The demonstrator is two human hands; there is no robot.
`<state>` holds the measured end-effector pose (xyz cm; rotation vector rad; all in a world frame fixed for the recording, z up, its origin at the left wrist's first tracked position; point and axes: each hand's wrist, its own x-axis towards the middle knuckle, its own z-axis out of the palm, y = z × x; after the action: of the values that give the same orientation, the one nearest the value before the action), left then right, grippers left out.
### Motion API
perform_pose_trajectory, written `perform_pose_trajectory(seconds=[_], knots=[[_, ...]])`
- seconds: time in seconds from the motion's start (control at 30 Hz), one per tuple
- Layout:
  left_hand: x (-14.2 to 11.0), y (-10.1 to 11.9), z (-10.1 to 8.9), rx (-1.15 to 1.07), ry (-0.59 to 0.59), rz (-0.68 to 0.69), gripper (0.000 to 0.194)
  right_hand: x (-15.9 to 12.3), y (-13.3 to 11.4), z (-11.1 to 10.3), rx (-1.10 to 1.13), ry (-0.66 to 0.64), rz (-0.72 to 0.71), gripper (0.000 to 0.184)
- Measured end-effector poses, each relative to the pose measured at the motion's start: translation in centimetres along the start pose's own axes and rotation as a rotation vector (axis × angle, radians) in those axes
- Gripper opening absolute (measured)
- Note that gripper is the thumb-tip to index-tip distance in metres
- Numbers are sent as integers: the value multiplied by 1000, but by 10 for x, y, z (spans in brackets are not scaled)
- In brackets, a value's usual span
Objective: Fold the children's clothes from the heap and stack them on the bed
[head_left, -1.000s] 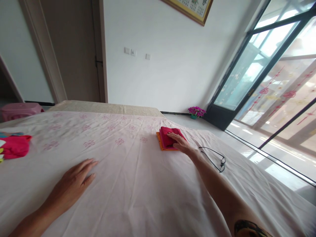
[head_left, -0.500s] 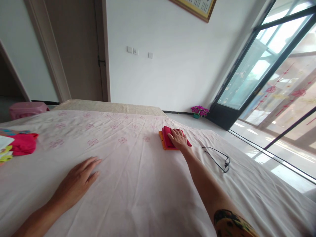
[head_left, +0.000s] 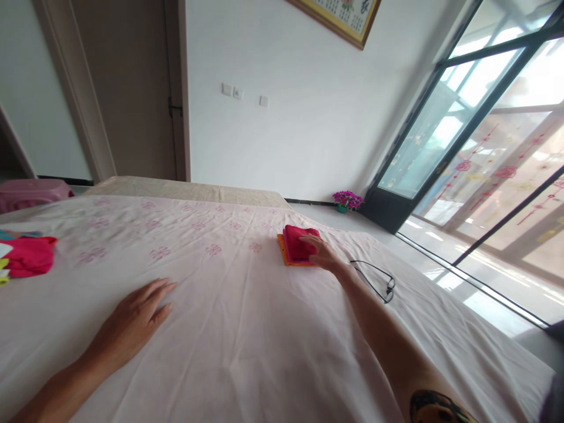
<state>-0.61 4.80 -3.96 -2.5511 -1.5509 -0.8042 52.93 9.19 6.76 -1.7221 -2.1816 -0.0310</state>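
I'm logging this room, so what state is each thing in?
Cloth stack: folded, layered
Right hand: open, at the stack
Left hand: open, palm down
Clothes pile: rumpled
Glasses: arms unfolded
Sheet: spread, wrinkled
Brown door: looks shut
Glass door: unclear whether open
Potted flowers: upright
Pink stool: upright

Pink flowers pattern the pale sheet (head_left: 211,329); the top folded cloth (head_left: 296,239) is red.

left hand (head_left: 137,317) flat, right hand (head_left: 321,251) outstretched

Red folded cloth (head_left: 296,242) atop orange one (head_left: 282,249)
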Motion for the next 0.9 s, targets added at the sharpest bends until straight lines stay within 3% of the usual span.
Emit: perform_pose_trajectory(seconds=[0.1, 0.5, 0.63, 0.73, 0.83, 0.9], knots=[[0, 1, -1, -9, 3, -1, 45, -3, -1, 6, 14, -14, -99, 74], [1, 0, 1, -41, -1, -24, 44, -4, -6, 23, -21, 99, -13, 62], [2, 6, -3, -51, 2, -57, 43, -1, -10, 14, 29, 26, -13, 68], [3, 16, -13, -49, -21, -94, 42, 16, -3, 4, 151, -1, -12, 59], [5, 25, -23, -45, -60, -127, 41, 36, 9, 12, -21, 141, 160, 55], [7, 30, -29, -48, -73, -147, 42, 44, 17, 28, -162, 103, 199, 50]])
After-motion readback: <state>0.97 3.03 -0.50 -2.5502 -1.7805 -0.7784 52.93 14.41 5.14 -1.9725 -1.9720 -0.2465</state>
